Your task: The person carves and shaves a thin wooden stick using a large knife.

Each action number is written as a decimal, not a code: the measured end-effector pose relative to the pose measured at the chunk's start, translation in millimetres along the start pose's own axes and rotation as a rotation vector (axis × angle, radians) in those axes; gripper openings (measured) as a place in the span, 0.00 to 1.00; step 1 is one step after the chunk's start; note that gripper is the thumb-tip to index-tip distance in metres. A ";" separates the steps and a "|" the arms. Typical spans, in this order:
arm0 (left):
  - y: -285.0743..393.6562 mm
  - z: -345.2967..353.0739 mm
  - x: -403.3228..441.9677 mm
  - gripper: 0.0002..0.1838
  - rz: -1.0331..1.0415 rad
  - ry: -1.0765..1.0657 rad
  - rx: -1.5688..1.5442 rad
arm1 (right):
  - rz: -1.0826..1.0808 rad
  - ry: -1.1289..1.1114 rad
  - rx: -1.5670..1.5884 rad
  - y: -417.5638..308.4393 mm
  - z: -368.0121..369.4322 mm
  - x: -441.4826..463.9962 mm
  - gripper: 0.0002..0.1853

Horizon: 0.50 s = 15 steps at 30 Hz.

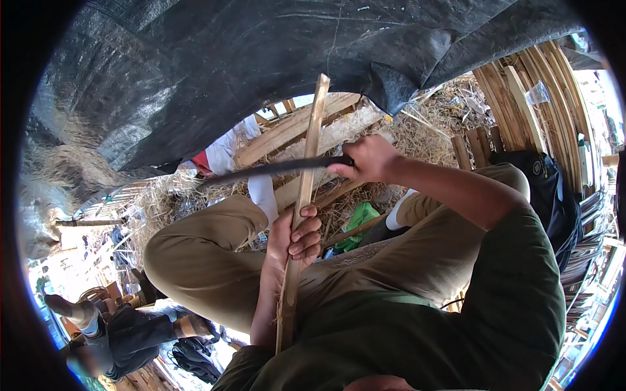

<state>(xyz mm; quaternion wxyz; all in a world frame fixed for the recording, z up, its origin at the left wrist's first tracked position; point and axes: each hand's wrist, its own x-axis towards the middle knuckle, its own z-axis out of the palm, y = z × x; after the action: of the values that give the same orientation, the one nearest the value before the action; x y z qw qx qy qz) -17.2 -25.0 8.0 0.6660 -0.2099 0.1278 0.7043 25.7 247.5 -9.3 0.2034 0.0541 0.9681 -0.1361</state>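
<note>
My left hand (297, 236) is wrapped round a long, narrow wooden strip (314, 133), which stands nearly upright in view and leans slightly right at its top. The strip's lower end reaches my forearm and shirt. My right hand (370, 158) grips the handle end of a long, dark, curved blade (261, 172), which looks like a machete. The blade lies across the strip above my left hand and extends to the left, slightly blurred. Whether its edge bites into the wood I cannot tell.
A dark tarpaulin (215, 72) hangs low ahead. Wooden planks (306, 124) and straw lie beyond my legs, with a green plastic bag (360, 225) between them. Stacked slats (548, 98) and a black bag (538, 173) are at right. Another person (130, 335) sits at lower left.
</note>
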 end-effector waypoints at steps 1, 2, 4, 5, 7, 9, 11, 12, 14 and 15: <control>-1.4 -1.9 1.5 0.15 -0.019 0.012 -0.005 | -0.117 0.033 -0.064 -0.6 3.1 -4.7 0.45; -2.7 -4.3 2.5 0.15 -0.037 0.022 -0.008 | -0.154 0.081 -0.079 18.4 10.0 4.0 0.46; -1.7 -6.9 4.9 0.16 -0.045 0.027 0.006 | 0.142 0.024 -0.024 41.7 4.4 20.6 0.46; 0.2 -8.8 5.3 0.16 -0.043 0.033 0.020 | 0.292 0.001 0.010 52.0 1.3 28.2 0.46; 0.5 -12.8 3.0 0.16 -0.043 0.040 0.037 | 0.317 0.018 0.045 50.1 -8.5 26.2 0.46; 1.8 -14.7 1.9 0.16 -0.036 0.028 0.053 | 0.284 0.006 0.067 31.9 -9.2 16.4 0.45; 1.0 -10.5 1.3 0.15 -0.020 0.056 0.105 | 0.094 0.120 -0.024 14.7 2.6 7.9 0.44; -0.7 -8.0 2.3 0.15 -0.024 0.062 0.112 | -0.014 0.143 -0.091 8.9 7.3 4.4 0.43; -7.5 -7.7 2.2 0.15 -0.059 0.088 0.117 | -0.206 0.306 -0.140 17.8 19.8 6.0 0.40; -10.5 -6.3 2.9 0.15 -0.086 0.099 0.123 | -0.174 0.332 -0.133 34.7 21.2 10.1 0.40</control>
<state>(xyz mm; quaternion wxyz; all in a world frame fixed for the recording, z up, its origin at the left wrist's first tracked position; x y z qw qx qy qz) -6.1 -24.4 2.2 0.7000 -0.2085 0.1943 0.6548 30.1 275.2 -40.5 0.0315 -0.0218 0.9962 -0.0779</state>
